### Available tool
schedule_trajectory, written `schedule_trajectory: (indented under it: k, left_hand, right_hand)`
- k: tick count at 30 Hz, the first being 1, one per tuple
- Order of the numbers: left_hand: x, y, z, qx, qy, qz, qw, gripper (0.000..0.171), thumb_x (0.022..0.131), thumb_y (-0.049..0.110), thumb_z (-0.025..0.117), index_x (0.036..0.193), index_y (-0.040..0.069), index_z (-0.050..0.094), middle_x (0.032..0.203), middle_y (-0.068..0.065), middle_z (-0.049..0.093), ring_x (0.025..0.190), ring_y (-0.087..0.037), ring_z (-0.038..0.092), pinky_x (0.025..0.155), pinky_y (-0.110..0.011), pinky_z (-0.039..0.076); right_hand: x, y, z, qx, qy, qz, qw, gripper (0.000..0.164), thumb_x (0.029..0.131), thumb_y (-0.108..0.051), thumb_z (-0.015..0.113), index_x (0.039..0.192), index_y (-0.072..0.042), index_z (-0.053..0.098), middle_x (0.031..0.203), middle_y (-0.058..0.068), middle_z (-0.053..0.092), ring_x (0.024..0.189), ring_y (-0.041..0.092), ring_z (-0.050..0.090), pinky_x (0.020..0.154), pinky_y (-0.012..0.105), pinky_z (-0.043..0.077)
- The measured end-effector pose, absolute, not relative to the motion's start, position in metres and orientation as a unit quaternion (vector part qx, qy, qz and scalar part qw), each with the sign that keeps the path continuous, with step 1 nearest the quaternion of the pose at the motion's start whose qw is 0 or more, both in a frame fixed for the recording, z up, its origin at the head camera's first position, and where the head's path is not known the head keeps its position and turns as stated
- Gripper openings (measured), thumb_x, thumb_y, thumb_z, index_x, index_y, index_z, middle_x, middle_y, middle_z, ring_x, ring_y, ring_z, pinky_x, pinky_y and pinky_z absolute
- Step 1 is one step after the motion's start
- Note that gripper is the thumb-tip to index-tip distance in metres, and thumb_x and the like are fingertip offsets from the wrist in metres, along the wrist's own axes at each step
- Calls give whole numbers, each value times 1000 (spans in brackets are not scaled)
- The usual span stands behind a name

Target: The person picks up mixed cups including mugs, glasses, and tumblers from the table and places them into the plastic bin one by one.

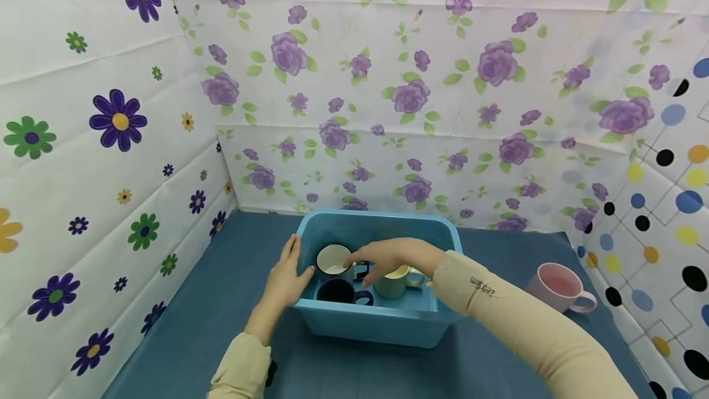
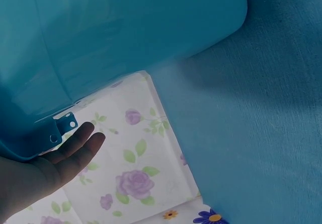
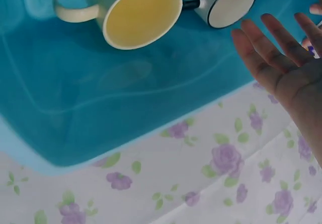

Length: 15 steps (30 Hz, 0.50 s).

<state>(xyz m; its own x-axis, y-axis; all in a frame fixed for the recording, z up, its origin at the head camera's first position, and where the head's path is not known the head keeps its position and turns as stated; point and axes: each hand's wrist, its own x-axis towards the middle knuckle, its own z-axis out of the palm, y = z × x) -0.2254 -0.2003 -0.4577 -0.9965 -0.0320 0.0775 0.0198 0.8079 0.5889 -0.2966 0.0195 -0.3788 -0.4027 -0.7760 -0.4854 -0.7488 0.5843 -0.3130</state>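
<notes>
A blue plastic bin (image 1: pixel 376 328) stands on the table with several mugs inside. My left hand (image 1: pixel 285 279) holds its left rim, thumb over the top and fingers outside; in the left wrist view those fingers (image 2: pixel 75 156) stretch out below the rim. My right hand (image 1: pixel 382 257) hovers over the mugs with extended fingers and holds nothing. Nearest its fingertips is a grey mug (image 3: pixel 231 7) with a cream inside and dark rim. A dark navy mug (image 1: pixel 335 292) sits in front of it. To the right is a green mug (image 1: pixel 390 287) with a yellow inside.
A pink mug (image 1: pixel 559 282) stands on the blue tablecloth (image 1: pixel 221 319) right of the bin, beyond my right forearm. Flower-patterned sheets (image 1: pixel 376 109) hang behind and at the left; a dotted sheet (image 1: pixel 664 233) hangs at the right.
</notes>
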Motion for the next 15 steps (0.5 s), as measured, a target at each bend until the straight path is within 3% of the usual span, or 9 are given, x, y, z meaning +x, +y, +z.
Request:
schedule_trajectory:
  k: [15]
  left_hand:
    - [-225,-203,-462,-3,-951,-307,40,74,95,24,54,152,3,11,159,-16,8,131,-48,35,102,-63,32]
  right_hand:
    - [-288,58,-365,-460,844,-63,269,54,94,-26,58,144,-15,40,147,6,41,136,24,39,109,42,36]
